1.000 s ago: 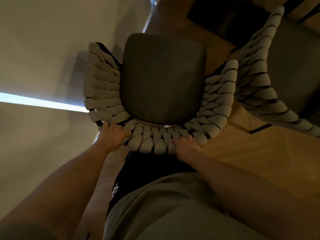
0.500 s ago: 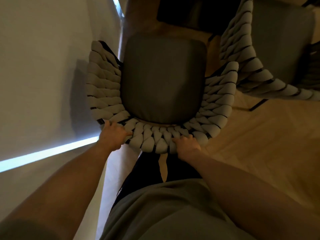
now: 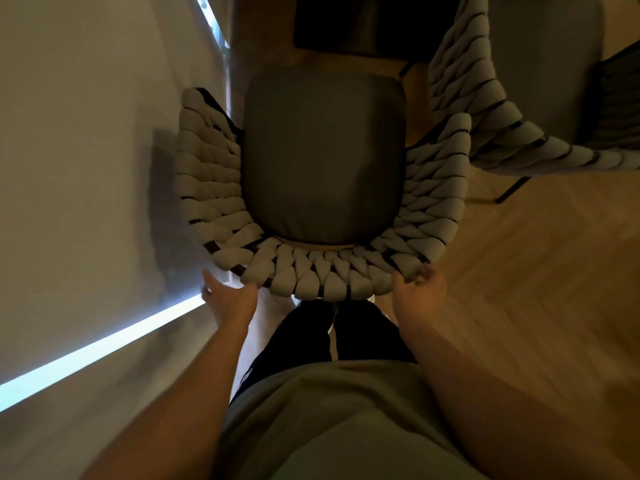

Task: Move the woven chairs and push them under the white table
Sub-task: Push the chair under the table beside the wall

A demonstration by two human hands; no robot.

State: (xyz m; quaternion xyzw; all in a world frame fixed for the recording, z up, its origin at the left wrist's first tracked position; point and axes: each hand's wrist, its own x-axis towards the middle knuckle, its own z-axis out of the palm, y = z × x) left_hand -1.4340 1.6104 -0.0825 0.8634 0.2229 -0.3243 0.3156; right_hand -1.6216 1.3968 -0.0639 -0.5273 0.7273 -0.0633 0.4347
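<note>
A: Head view: wood floor [image 3: 540, 271] from 3 to 5 o'clock, pale wall [image 3: 86, 133] along 9 o'clock with a bright light strip [image 3: 104, 344] at 8.

B: Chair?

A: Woven chair [image 3: 325, 271] dead centre, dark seat cushion [image 3: 323, 157] inside the padded woven rim. Its left arm is just beside the wall. Second woven chair [image 3: 491, 109] at 1–2 o'clock, close to the first one's right arm; contact, cannot tell.

B: Table?

A: Dark panel [image 3: 360, 26] at 12 o'clock just beyond the seat front. Cannot tell what it is.

B: Hands?

A: Left hand [image 3: 230, 301] at 7 o'clock, fingers straight and spread, just below the back rim, off the weave. Right hand [image 3: 417, 292] at 5 o'clock, fingers curled at the rim's right corner, touching it; blurred, grip unclear.

B: Room to move?

A: Tight at 9 against the wall, open floor at 4. Person's legs [image 3: 332, 337] right behind the chair back.
</note>
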